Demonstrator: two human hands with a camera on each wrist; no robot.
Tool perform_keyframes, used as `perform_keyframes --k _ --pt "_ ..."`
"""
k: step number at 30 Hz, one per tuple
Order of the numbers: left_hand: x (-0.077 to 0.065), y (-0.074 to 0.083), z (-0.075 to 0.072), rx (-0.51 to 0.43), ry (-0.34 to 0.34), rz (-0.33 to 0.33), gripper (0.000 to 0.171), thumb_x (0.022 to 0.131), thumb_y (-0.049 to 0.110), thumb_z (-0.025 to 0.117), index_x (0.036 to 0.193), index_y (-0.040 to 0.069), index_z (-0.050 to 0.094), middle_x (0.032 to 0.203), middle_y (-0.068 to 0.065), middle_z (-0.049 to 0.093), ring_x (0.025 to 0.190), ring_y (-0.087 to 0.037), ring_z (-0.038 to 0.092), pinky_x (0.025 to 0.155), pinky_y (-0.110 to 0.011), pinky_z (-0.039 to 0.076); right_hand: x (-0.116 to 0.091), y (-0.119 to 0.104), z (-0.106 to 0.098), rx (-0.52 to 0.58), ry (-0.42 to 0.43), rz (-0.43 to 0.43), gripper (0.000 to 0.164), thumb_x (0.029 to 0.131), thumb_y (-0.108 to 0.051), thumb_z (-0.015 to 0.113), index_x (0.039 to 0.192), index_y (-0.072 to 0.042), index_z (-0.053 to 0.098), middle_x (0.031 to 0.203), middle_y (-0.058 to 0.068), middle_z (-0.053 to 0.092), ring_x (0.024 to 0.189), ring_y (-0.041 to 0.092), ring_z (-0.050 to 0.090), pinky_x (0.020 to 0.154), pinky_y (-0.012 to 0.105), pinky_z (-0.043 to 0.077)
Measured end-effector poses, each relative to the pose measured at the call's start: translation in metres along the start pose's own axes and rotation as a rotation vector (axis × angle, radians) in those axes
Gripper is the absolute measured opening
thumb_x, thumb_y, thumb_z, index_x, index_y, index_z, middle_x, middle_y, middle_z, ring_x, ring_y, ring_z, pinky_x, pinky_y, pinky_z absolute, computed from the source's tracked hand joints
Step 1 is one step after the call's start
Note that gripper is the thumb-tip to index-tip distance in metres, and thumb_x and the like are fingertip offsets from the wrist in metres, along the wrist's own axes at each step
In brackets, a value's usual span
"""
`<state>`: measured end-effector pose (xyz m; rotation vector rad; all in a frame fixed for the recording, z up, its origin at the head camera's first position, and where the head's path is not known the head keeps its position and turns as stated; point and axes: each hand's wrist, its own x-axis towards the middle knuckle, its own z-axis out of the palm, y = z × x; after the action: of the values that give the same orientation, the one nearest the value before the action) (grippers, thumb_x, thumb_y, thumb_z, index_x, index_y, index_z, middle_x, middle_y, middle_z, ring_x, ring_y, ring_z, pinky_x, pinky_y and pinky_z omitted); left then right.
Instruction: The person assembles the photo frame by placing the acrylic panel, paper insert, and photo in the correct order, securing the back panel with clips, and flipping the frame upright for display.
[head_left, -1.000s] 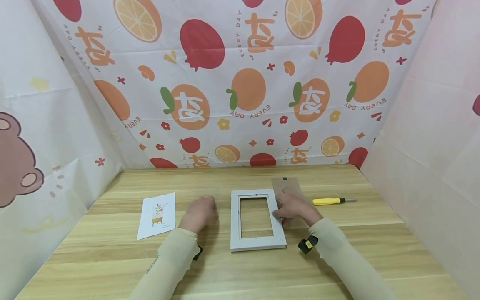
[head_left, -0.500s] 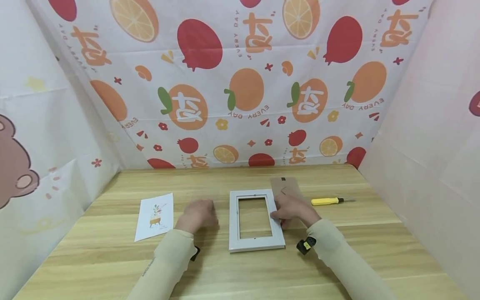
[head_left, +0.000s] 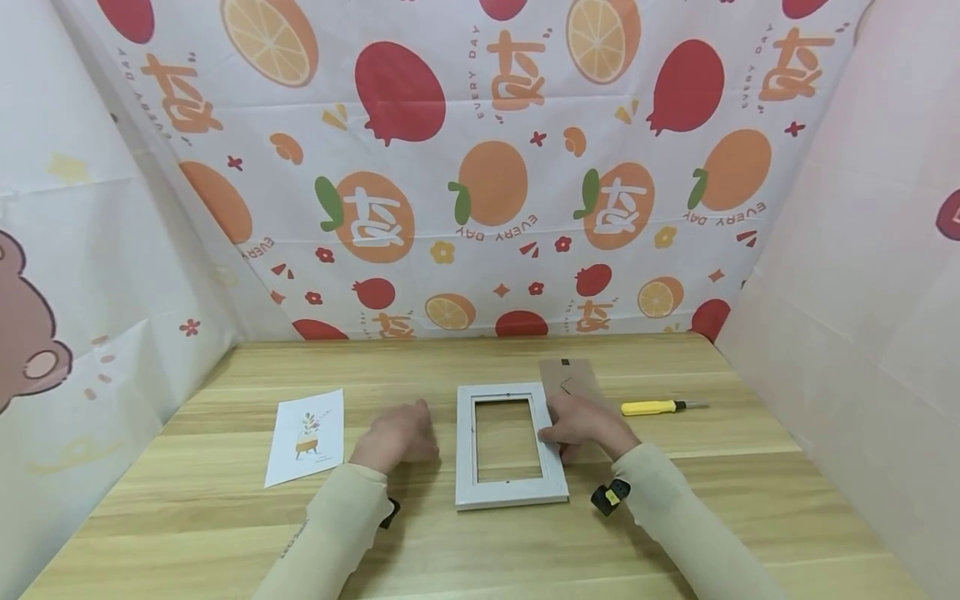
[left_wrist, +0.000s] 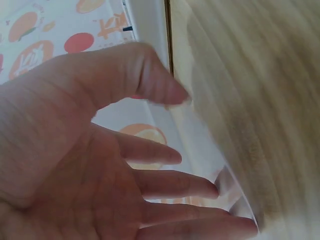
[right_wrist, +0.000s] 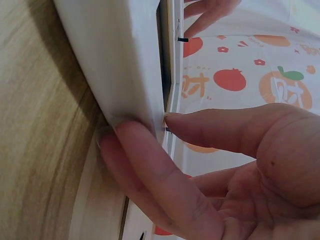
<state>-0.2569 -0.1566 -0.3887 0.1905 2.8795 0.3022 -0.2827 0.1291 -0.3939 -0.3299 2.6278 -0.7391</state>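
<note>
A white picture frame lies on the table, its opening showing bare wood. My right hand grips the frame's right side, thumb on the front face and fingers under the outer edge, as the right wrist view shows. Left of the frame, my left hand is held low over the table with straight fingers and the thumb well apart. In the left wrist view, its fingertips are at the thin edge of what looks like a clear sheet, with finger reflections beside them. Whether the thumb touches that sheet I cannot tell.
A card printed with a potted plant lies at the left. Behind my right hand is a brown backing board, partly covered. A yellow-handled screwdriver lies to the right. A fruit-print curtain hangs behind the table.
The fingers of my left hand have spread from a more curled pose, nearly in the same spot. My right hand keeps its hold on the picture frame. The head view has shifted slightly.
</note>
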Motion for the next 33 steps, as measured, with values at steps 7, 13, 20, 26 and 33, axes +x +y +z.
perform_keyframes --k 7,13,20,26,33 --pt "0.002 0.005 0.005 0.010 0.072 -0.015 0.018 0.076 0.006 0.067 0.094 0.004 0.065 0.081 -0.009 0.062 0.068 -0.023 0.054 0.060 -0.038 0.047 0.001 0.001 -0.001 0.009 0.001 -0.012 0.023 0.097 -0.016 0.071 0.112 -0.003 0.061 0.088 0.009 0.063 0.061 0.017 0.070 0.062 0.030 0.059" --pt "0.003 0.008 0.007 0.093 0.163 -0.048 0.011 0.079 0.007 0.069 0.072 0.008 0.061 0.074 -0.008 0.059 0.065 -0.022 0.052 0.056 -0.039 0.048 0.001 0.002 -0.001 0.010 -0.007 -0.003 0.024 0.097 -0.017 0.072 0.113 -0.003 0.060 0.089 0.010 0.063 0.062 0.017 0.071 0.063 0.031 0.060" --pt "0.005 0.009 0.008 0.147 0.226 -0.056 0.007 0.079 0.002 0.070 0.074 0.005 0.065 0.071 -0.009 0.060 0.063 -0.021 0.051 0.054 -0.041 0.051 0.002 0.001 -0.002 -0.011 -0.008 0.007 0.024 0.098 -0.019 0.071 0.111 -0.004 0.059 0.088 0.009 0.064 0.062 0.018 0.071 0.067 0.032 0.059" --pt "-0.002 0.013 0.003 0.128 0.294 -0.001 0.011 0.078 -0.005 0.071 0.075 0.003 0.064 0.071 -0.011 0.065 0.063 -0.020 0.053 0.052 -0.038 0.050 0.002 0.001 -0.002 -0.002 -0.011 0.001 0.025 0.098 -0.017 0.071 0.114 -0.002 0.059 0.088 0.010 0.064 0.061 0.019 0.072 0.066 0.032 0.060" --pt "-0.012 0.020 -0.007 0.090 0.341 0.052 0.014 0.075 -0.014 0.069 0.080 -0.002 0.066 0.075 -0.016 0.069 0.065 -0.021 0.058 0.059 -0.037 0.054 0.001 0.001 -0.003 -0.015 -0.007 -0.004 0.020 0.098 -0.018 0.071 0.106 -0.004 0.059 0.085 0.009 0.064 0.060 0.018 0.071 0.065 0.030 0.059"
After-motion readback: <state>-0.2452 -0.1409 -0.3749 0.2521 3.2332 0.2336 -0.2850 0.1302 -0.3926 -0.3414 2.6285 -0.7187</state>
